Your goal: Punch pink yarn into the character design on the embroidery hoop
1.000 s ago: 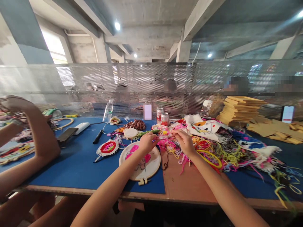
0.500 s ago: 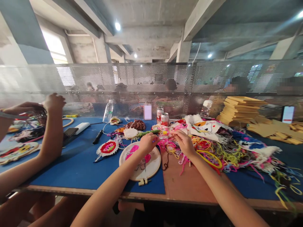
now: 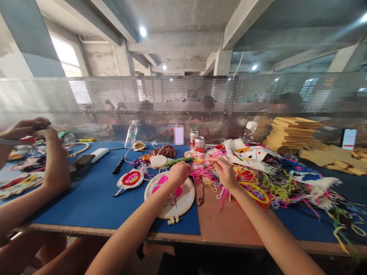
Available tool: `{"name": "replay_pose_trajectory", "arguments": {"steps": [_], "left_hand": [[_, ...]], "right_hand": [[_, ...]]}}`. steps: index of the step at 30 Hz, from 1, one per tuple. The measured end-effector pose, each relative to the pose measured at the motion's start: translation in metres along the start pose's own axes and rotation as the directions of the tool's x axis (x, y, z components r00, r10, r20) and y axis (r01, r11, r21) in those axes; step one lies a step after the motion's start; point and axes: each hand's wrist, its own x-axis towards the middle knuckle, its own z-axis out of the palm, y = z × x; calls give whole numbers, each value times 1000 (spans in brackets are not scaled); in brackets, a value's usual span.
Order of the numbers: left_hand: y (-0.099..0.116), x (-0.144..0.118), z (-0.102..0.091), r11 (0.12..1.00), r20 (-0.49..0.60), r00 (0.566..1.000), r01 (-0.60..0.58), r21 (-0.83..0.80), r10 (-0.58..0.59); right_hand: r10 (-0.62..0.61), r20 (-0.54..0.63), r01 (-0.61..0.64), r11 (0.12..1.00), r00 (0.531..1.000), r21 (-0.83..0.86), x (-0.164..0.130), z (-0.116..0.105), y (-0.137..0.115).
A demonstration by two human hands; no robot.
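Observation:
My left hand is closed over the upper part of an embroidery hoop, whose white cloth bears pink patches and dark outlines. A small bluish bit shows at its fingers, but what it grips is mostly hidden. To the right, my right hand pinches thumb and fingertips together above the tangled yarn. Whatever lies in that pinch is too small to name. Between the hands is a small yellow piece. A green yarn bundle lies just beyond my left hand.
Two drink cans and a plastic bottle stand near the perforated screen. A round red-and-pink piece and a black marker lie leftward. Cardboard pieces are stacked at right. A co-worker's hands are at far left.
My right hand has shifted slightly right, with its fingertips drawn closer together. My left hand and the hoop look unmoved. The co-worker's hands have moved left and lower.

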Motion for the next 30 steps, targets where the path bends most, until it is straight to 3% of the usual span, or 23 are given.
{"name": "replay_pose_trajectory", "arguments": {"steps": [14,23,26,30], "left_hand": [[-1,1,3,1000,-15,1000,-18,-26,18],[3,0,-1,987,-40,997,-72,-142,67],[2,0,-1,994,-15,999,-48,-98,46],[1,0,-1,999,8,1000,25,-38,-25]], "right_hand": [[2,33,-5,996,999,88,1,2,-8],[-91,85,98,991,992,-86,2,5,-11],[-92,2,92,994,996,-65,2,2,-11],[-15,-285,9,1000,958,-22,5,-10,-8]]}}
